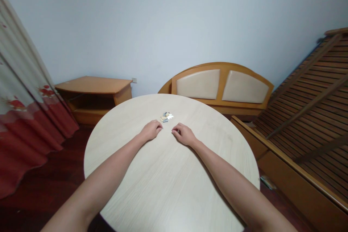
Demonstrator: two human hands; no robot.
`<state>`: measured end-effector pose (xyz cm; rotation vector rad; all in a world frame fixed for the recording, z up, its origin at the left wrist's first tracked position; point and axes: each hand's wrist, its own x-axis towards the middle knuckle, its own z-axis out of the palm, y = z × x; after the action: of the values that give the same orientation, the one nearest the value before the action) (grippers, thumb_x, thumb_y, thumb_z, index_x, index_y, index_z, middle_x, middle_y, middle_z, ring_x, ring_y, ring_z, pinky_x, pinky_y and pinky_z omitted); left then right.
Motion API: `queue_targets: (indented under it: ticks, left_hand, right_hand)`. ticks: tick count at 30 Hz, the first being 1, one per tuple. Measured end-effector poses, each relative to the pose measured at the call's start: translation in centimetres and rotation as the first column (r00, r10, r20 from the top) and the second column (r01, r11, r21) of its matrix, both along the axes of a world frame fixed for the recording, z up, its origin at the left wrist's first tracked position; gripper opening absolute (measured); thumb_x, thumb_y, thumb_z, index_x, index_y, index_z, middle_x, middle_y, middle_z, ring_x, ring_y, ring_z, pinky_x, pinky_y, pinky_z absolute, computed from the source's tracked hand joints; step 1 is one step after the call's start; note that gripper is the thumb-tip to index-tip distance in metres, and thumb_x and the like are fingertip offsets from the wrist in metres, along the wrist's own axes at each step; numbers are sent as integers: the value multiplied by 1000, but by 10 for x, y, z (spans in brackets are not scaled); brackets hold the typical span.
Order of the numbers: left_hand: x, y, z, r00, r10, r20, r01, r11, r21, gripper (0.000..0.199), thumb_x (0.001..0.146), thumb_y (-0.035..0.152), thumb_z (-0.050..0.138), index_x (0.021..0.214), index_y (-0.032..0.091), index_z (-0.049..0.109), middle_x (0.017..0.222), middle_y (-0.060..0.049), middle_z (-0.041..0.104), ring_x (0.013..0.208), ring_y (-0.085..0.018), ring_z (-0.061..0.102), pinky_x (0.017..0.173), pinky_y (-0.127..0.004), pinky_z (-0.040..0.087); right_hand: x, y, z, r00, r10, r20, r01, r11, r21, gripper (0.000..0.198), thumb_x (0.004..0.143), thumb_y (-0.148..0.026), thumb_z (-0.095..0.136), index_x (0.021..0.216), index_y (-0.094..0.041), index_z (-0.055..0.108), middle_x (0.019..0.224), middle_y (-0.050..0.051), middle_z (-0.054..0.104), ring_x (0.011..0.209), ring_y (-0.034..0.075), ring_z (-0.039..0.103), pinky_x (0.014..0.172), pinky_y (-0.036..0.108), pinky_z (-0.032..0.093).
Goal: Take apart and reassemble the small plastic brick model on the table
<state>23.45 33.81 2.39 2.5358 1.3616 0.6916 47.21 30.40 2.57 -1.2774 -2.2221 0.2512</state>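
A small cluster of tan, grey and white pieces (165,117) lies on the round pale wood-grain table (152,181); the pieces are too small for me to tell their kind. My left hand (152,129) rests on the tabletop just below and to the left of the cluster. Its fingers are curled in toward the thumb, and I see nothing held. Below and to the right of the cluster is my right hand (184,134), its thumb and forefinger tips close together in a loose pinch with nothing visible between them. Neither hand touches the pieces, and a gap separates the two hands.
Beyond the table stand a wooden cabinet (100,84) at left and a headboard (199,82) with cream panels. A slatted wooden bed frame (312,116) leans at right. A red and white curtain (27,123) hangs at far left.
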Motion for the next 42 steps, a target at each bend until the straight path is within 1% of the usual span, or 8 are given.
queue_targets:
  ticks: [8, 12, 16, 22, 25, 28, 33, 42]
  left_hand:
    - [4, 6, -6, 991, 115, 64, -106, 987, -122, 17, 88, 25, 62, 85, 15, 75, 91, -12, 75, 85, -25, 68, 81, -33, 52]
    - [5, -1, -3, 987, 39, 157, -23, 994, -104, 15, 89, 27, 60, 87, 16, 70, 92, -9, 73, 86, -23, 66, 80, -32, 52]
    - [8, -11, 3, 957, -32, 289, 78, 986, -148, 17, 92, 27, 55, 92, 16, 69, 83, -5, 72, 75, -19, 64, 71, -29, 49]
    - [15, -15, -3, 886, -26, 463, 140, 967, -213, 20, 84, 34, 69, 87, 14, 72, 72, -3, 70, 65, -15, 61, 61, -25, 46]
    - [16, -11, -11, 822, 37, 569, 132, 959, -252, 29, 78, 41, 76, 87, 14, 74, 71, -3, 71, 66, -15, 62, 60, -24, 47]
    - [15, -6, -16, 805, 63, 589, 130, 951, -279, 33, 74, 44, 80, 84, 13, 76, 68, -4, 70, 64, -16, 62, 57, -25, 47]
    - [12, -4, -18, 743, 83, 664, 198, 921, -336, 40, 73, 48, 82, 88, 12, 76, 73, -6, 72, 63, -15, 62, 59, -25, 49]
    - [8, -13, -16, 763, 9, 646, 218, 938, -271, 38, 77, 48, 77, 92, 13, 75, 80, -6, 73, 70, -16, 64, 62, -25, 49]
  right_hand:
    - [-9, -4, 1, 994, 51, 95, -52, 999, 7, 16, 95, -23, 58, 100, -18, 73, 99, 6, 67, 89, 16, 62, 79, 26, 43]
    - [-12, -6, -1, 997, 35, 71, -35, 999, 2, 27, 96, -25, 59, 119, -17, 68, 104, 8, 69, 93, 18, 64, 83, 28, 45]
    - [-18, -6, -4, 999, 30, -27, -30, 999, 11, 41, 95, -27, 59, 135, -16, 58, 111, 10, 71, 97, 20, 64, 89, 30, 46]
    - [-26, -4, -8, 998, 12, -64, -13, 1000, -17, 28, 99, -31, 56, 120, -17, 67, 103, 8, 74, 85, 18, 65, 79, 28, 46]
    - [-29, 1, -6, 1000, 3, 5, -3, 1000, -19, 25, 100, -34, 55, 112, -18, 70, 101, 8, 74, 87, 19, 65, 78, 28, 44]
    - [-34, 7, -3, 995, 19, 96, -17, 1000, -23, 24, 100, -34, 54, 105, -17, 71, 101, 10, 74, 90, 21, 65, 78, 28, 43]
    - [-35, 9, -3, 997, 21, 79, -19, 1000, -21, 26, 102, -35, 51, 110, -20, 71, 104, 9, 74, 92, 20, 66, 77, 27, 42]
    - [-30, 1, 1, 998, 55, 32, -55, 998, -2, 26, 100, -29, 51, 113, -21, 73, 108, 8, 76, 94, 21, 67, 80, 27, 44]
